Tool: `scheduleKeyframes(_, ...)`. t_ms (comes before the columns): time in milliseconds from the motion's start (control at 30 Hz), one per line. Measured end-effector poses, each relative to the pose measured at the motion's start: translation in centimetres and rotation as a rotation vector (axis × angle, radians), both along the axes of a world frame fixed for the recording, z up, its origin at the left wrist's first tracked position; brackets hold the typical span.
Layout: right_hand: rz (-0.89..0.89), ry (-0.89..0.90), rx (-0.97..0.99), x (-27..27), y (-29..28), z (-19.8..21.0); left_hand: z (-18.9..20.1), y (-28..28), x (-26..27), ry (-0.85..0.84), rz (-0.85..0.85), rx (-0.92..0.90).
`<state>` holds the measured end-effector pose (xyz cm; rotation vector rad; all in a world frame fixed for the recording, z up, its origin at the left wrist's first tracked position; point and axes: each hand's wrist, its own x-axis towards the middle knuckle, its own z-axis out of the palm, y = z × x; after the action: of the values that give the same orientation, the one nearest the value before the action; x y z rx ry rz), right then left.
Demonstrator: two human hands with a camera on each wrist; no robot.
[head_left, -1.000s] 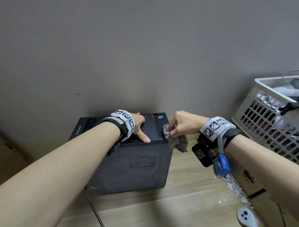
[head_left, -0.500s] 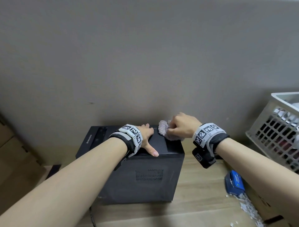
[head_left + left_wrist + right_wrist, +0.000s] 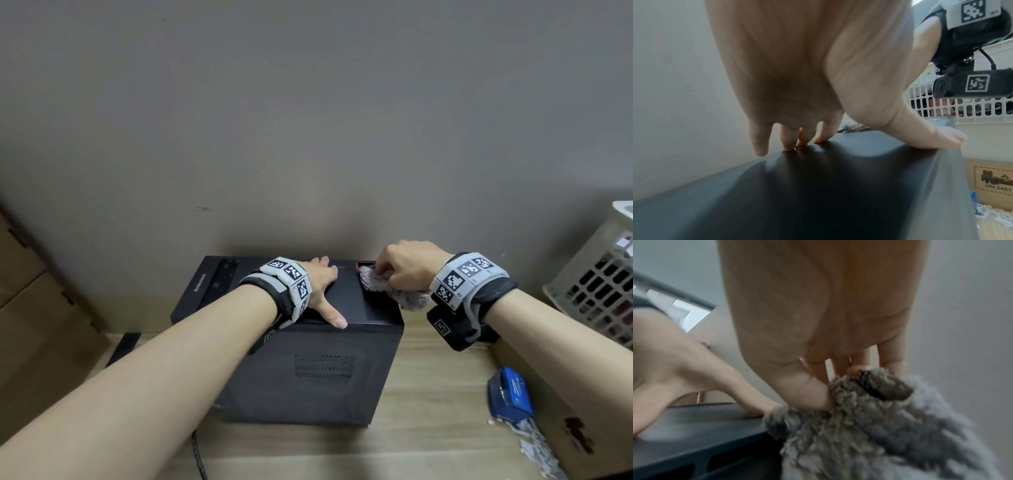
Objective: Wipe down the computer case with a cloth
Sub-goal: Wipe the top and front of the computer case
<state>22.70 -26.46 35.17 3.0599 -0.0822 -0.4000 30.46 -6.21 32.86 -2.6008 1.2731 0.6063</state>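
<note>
Head view: computer case [image 3: 301, 373] lengthwise left-right.

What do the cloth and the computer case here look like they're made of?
The fluffy grey cloth gripped by the right hand looks like looped microfibre or chenille: shaggy tufts show. The black computer case looks like matt painted sheet metal, with a punched vent grille; its smoother top panel, under the flat left hand, may be plastic.
</note>
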Motion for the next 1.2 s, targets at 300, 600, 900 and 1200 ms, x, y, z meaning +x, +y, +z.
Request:
scheduleKeyframes(300,-0.096,-0.164,0.204,-0.6,0.4,-2.3,0.2,0.2,-0.3,0.0,-0.003,-0.005)
scheduleKeyframes(600,-0.428,-0.389,0.958,-0.6,-3.0,-2.6,0.5,0.0,-0.5,0.0,-0.004,0.013)
scheduleKeyframes(900,0.066,-0.135,0.188,0.0,-1.7,-4.2,0.6,0.2,-0.4,0.011,-0.013,0.007)
scheduleKeyframes(1200,0.193,-0.141,-0.039,1.0,-1.1,-4.0,-0.1,-0.3,0.2,-0.037,-0.051,0.032)
